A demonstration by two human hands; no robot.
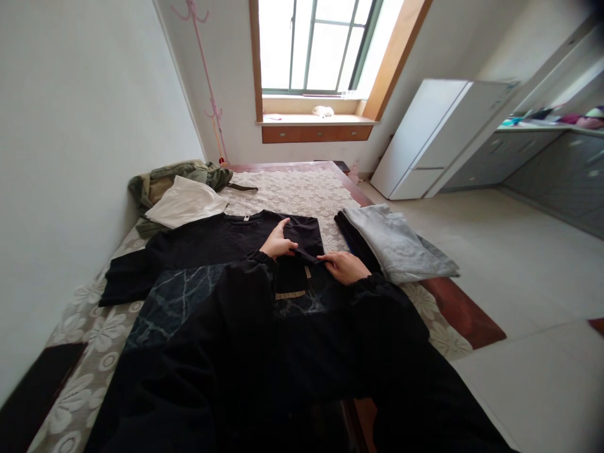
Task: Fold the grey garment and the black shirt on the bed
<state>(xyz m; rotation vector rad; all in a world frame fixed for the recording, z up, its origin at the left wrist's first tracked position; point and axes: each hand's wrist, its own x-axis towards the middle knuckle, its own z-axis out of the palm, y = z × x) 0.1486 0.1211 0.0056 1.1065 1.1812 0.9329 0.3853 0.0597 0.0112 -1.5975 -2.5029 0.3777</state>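
Pinching the black shirt (pixel 207 238) is the right hand (pixel 348 267), while the left hand (pixel 277 241) touches it, thumb spread wide.

Bright window (pixel 325 47), white walls (pixel 70 126), white refrigerator (pixel 425 135), pale floor (pixel 519 251), grey cabinets (pixel 542 157)

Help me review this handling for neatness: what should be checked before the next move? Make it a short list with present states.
1. Right hand grips the cloth: ok, fingertips at an edge of the black shirt.
2. Left hand grips too: cannot tell; it is at the cloth, but its hold is unclear.
3. Collar uncovered: ok.
4. Shirt flat throughout: not ok, gathered between the hands.
5. Lower hem visible: cannot tell, dark sleeves merge with it.
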